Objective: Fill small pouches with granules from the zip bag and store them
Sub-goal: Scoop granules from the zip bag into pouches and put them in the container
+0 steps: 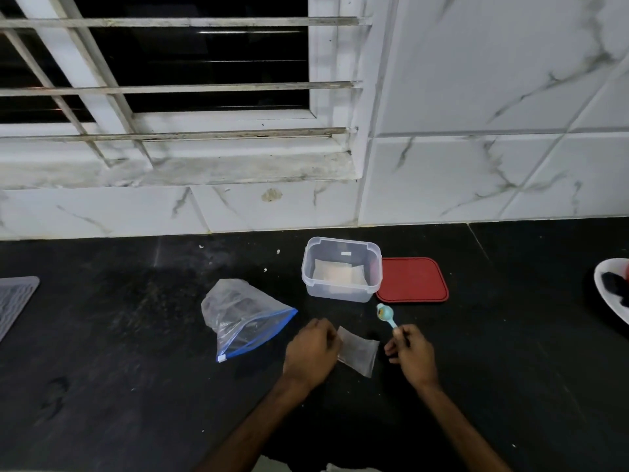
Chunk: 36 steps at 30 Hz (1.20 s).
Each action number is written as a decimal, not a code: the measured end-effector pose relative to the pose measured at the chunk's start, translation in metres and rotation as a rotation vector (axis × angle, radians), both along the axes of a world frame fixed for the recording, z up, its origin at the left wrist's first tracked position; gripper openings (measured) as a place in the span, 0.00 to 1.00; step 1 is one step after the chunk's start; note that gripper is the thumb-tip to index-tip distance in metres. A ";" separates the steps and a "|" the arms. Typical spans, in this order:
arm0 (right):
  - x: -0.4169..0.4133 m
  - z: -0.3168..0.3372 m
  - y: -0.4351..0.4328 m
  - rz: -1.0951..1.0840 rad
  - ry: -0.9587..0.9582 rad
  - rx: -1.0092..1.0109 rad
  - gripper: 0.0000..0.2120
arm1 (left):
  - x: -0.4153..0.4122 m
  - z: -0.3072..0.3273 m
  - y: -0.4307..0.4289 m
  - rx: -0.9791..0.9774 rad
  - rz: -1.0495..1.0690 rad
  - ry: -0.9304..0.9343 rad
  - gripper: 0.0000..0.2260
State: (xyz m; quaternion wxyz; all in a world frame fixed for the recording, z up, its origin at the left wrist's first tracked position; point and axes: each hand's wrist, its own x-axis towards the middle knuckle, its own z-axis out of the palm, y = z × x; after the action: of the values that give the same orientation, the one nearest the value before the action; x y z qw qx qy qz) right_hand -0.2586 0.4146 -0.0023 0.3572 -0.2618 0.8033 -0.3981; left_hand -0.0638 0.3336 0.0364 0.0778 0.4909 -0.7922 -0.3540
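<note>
A small clear pouch (358, 353) lies on the black counter between my hands. My left hand (311, 349) grips the pouch's left edge. A light blue spoon (386, 315) sticks up and away from my right hand (412, 354), which is shut on its handle, the bowl pointing toward the box. The clear zip bag (241, 316) with a blue seal strip lies open to the left of my left hand. Behind the pouch stands a clear plastic box (341, 290) with a pale filled pouch lying inside it.
The box's red lid (412, 280) lies flat just right of the box. A white dish (612, 294) with dark items sits at the right edge. A grey mat (15, 301) lies at the far left. The tiled wall and a barred window rise behind the counter.
</note>
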 end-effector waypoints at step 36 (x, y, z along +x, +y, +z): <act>0.191 0.087 -0.144 1.119 0.688 0.531 0.21 | 0.127 0.055 -0.058 -0.422 0.027 -0.150 0.06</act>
State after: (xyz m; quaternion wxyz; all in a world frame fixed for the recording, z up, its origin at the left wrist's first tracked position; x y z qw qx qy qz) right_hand -0.0676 0.2706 0.0850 0.2858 -0.6503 0.6855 0.1597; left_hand 0.0629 0.2759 0.0913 0.1245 0.4992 -0.8457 -0.1420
